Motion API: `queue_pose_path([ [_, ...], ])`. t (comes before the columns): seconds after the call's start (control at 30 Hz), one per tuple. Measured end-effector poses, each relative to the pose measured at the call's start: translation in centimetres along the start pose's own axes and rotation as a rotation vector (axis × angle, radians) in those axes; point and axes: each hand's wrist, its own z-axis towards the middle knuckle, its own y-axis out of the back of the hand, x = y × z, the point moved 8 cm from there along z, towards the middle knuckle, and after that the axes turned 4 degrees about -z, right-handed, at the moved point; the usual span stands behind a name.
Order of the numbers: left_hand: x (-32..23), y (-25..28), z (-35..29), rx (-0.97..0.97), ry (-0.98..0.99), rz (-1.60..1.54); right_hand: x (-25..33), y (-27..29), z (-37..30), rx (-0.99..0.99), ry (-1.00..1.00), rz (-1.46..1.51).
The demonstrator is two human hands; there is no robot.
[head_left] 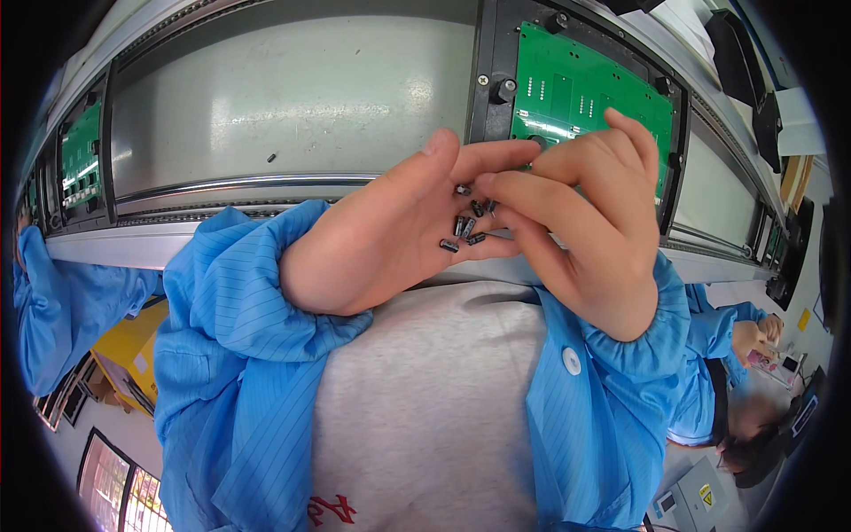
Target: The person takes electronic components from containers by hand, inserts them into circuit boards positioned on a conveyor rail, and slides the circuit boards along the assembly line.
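Note:
Palm up, my left hand point(390, 213) is cupped around several small black cylindrical capacitors point(464, 227), which lie loose on the palm and the fingers. My right hand point(589, 208) reaches over from the right, with its thumb and forefinger pinched at one capacitor point(491, 207) above the left fingers. Part of that capacitor is hidden by the fingertips. Just beyond both hands lies a green circuit board point(567, 75), set in a black carrier frame point(494, 53). The right hand covers the board's near edge.
A metal rail point(248, 184) runs along the conveyor's near side. One small dark part point(272, 158) lies on the grey surface between the carriers. Another green board point(81, 155) sits at far left. Co-workers in blue sleeves point(75, 301) are at both sides. A yellow box point(128, 355) stands at lower left.

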Motion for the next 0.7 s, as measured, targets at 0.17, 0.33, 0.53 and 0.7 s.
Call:
queue_pose_path([
  [0.17, -0.1, 0.0, -0.1, -0.004, -0.026, -0.028, 0.1, -0.2, -0.2, -0.012, 0.031, -0.014],
  [0.33, -0.2, 0.4, -0.3, -0.068, 0.021, 0.133, -0.6, 0.6, -0.6, -0.031, -0.043, 0.080],
  [0.53, -0.3, 0.8, -0.7, -0.058, 0.099, 0.283, -0.5, 1.1, -1.0, -0.078, -0.055, 0.183],
  [0.7, -0.3, 0.9, -0.5, -0.045, 0.086, 0.290, -0.7, 0.9, -1.0, -0.047, -0.076, 0.264],
])
